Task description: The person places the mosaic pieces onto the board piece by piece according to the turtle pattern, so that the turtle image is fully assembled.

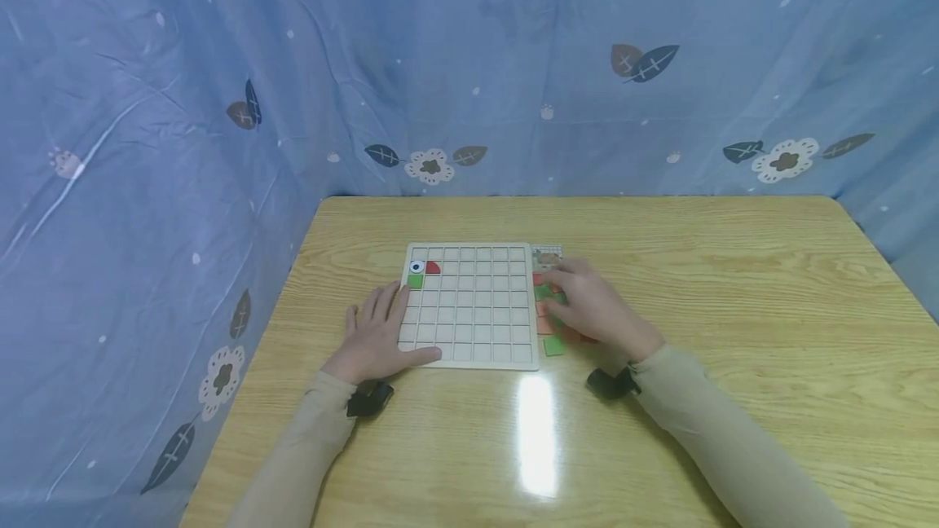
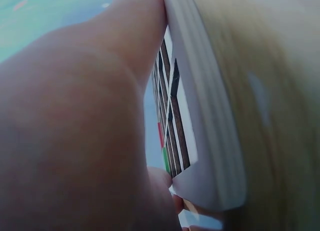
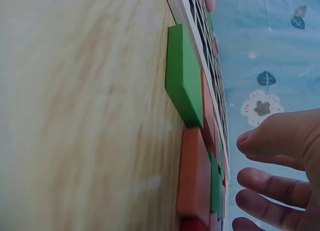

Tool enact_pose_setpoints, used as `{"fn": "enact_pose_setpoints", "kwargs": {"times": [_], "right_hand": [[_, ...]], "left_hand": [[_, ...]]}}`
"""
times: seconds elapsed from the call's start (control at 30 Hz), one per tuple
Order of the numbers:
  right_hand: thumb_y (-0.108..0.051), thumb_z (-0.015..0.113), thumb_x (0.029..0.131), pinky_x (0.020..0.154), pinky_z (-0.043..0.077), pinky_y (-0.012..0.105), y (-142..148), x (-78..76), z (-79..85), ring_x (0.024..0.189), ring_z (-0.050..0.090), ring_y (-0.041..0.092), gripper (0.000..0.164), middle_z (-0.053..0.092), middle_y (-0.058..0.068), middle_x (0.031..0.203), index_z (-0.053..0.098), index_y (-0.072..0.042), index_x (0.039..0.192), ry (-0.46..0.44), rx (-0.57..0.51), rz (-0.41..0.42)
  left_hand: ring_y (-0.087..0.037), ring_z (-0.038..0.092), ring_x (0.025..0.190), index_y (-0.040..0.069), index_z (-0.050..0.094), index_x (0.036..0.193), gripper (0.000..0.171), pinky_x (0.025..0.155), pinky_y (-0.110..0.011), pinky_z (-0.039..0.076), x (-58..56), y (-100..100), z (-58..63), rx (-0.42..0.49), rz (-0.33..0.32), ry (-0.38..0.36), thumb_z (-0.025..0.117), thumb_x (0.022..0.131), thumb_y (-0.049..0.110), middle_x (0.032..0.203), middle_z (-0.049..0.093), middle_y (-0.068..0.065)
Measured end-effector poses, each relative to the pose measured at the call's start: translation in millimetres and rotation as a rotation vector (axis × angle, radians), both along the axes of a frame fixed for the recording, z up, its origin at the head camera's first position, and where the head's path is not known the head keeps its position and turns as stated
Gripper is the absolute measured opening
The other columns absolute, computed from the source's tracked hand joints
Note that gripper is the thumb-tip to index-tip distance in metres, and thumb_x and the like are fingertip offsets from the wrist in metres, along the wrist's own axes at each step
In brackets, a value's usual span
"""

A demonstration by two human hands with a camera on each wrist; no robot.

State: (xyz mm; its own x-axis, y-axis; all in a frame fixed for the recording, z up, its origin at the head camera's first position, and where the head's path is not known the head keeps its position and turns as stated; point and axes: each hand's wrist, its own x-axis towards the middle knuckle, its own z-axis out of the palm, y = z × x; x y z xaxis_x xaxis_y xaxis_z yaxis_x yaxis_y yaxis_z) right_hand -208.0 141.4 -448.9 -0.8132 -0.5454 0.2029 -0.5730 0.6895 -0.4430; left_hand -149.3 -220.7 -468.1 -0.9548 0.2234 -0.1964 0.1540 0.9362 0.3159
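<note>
A white grid board [image 1: 469,308] lies on the table, its upper left squares holding an eye tile [image 1: 416,266], a red quarter-round tile [image 1: 433,267] and a green square tile [image 1: 415,281]. My left hand [image 1: 376,338] rests with spread fingers along the board's left edge, thumb over its lower left corner. Right of the board, my right hand [image 1: 587,305] hovers over a cluster of red, orange and green tiles, hiding part of it. In the right wrist view its fingers [image 3: 270,186] are apart with nothing between them, above a green tile [image 3: 184,76] and an orange tile [image 3: 194,173].
A small printed picture card [image 1: 546,256] lies at the board's upper right, partly behind the right hand. The wooden table [image 1: 734,267] extends to the right and front. A blue patterned cloth [image 1: 513,63] hangs behind and at the left side.
</note>
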Motion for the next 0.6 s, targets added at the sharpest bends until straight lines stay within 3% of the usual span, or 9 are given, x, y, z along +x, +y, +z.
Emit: {"fn": "enact_pose_setpoints", "kwargs": {"times": [0.1,0.23,0.6], "right_hand": [[-0.011,0.076,0.091,0.107,0.051,0.054,-4.6,-3.3,-1.4,0.139,0.053,0.043,0.02,0.07,0.021,0.128,0.078,-0.003,0.11,0.027,0.017,0.018],[-0.011,0.076,0.091,0.107,0.052,0.054,-6.8,-5.2,-2.8,0.136,0.056,0.044,0.014,0.072,0.02,0.12,0.08,-0.002,0.102,0.047,0.053,0.01],[-0.009,0.077,0.087,0.092,0.059,0.048,-3.8,-11.5,-2.5,0.13,0.06,0.043,0.012,0.072,0.019,0.125,0.08,-0.005,0.098,-0.03,0.084,-0.061]], "left_hand": [[-0.045,0.006,0.159,0.01,0.009,0.169,0.124,0.119,-0.077,0.005,0.2,0.1,-0.9,0.007,0.002,-0.002,0.067,0.083,0.079,0.175,0.006,-0.018],[-0.045,0.005,0.16,0.009,0.008,0.169,0.125,0.119,-0.076,0.003,0.2,1.2,-0.4,0.012,0.002,-0.005,0.066,0.082,0.079,0.175,0.006,-0.017],[-0.046,0.004,0.159,0.007,0.009,0.168,0.13,0.119,-0.077,0.001,0.8,-0.6,-3.2,0.048,0.01,0.001,0.062,0.08,0.085,0.175,0.007,-0.018]]}}
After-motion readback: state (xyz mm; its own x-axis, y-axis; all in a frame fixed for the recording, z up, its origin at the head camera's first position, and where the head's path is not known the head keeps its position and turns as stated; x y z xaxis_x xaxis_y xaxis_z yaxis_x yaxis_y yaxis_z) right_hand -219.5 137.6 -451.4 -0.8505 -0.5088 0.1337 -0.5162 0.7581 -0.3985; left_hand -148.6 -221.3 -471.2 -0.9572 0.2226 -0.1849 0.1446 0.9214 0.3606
